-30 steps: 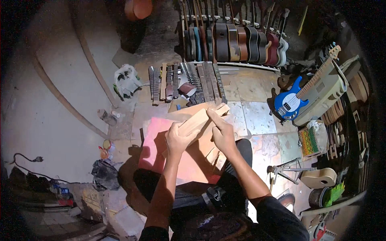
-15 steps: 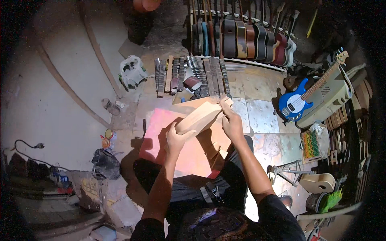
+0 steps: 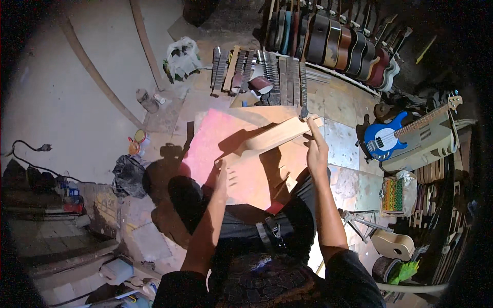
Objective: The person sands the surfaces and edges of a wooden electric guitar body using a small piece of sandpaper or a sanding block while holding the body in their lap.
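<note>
My right hand (image 3: 317,154) grips the right end of a long pale wooden piece (image 3: 277,134), shaped somewhat like a guitar neck blank with a curved, flared left end. The piece slants up to the right above a pink-and-tan board (image 3: 205,138) lying across my lap. Off the wood's left end, my left hand (image 3: 222,177) is low over the board, fingers apart and holding nothing. Small wooden offcuts (image 3: 288,180) rest on the board's right part, beside a dark shadow.
Fretted necks and strips (image 3: 246,72) lie on the tiled floor ahead. Behind them stands a rack of guitars (image 3: 339,43). A blue bass guitar (image 3: 380,138) leans at the right, above a patterned box (image 3: 393,195). A black plastic bag (image 3: 129,174) and cans (image 3: 139,137) sit left.
My left hand has let go of the wooden piece and dropped toward me. The wood now lies flatter and further right in my right hand. The whole view has tilted.
</note>
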The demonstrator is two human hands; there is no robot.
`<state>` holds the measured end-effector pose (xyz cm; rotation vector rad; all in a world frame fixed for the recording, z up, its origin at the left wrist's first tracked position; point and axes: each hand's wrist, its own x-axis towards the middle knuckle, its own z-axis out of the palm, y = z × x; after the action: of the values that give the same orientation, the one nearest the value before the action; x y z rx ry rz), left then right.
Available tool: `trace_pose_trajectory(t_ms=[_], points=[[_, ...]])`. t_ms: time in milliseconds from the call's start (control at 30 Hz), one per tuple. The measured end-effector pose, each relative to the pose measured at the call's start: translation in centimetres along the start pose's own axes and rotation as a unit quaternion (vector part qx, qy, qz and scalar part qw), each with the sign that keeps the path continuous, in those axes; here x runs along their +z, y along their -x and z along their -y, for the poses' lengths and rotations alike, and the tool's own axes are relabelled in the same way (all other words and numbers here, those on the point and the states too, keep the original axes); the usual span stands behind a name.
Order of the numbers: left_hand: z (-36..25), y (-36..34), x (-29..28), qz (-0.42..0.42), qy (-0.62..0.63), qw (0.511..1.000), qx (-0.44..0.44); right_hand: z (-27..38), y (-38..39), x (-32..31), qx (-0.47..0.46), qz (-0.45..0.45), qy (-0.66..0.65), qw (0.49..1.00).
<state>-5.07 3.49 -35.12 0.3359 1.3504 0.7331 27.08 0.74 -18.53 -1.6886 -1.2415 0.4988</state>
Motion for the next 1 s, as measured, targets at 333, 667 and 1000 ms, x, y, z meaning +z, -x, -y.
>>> trace_pose_trajectory(t_ms=[333, 667, 1000], points=[[-4.3, 3.4, 11.2, 0.196, 0.421, 0.882, -0.075, 0.5, 1.4, -1.4, 0.116, -0.046, -0.159, 0.979], [-10.3, 6.6, 6.1, 0.071, 0.236, 0.949, 0.196, -9.6, 1.9, 1.6, 0.147, -0.157, -0.206, 0.955], [-16.7, 7.1, -3.9, -0.060, -0.252, 0.700, 0.666, -12.1, 4.9, 12.3, 0.160, -0.027, -0.039, 0.986]])
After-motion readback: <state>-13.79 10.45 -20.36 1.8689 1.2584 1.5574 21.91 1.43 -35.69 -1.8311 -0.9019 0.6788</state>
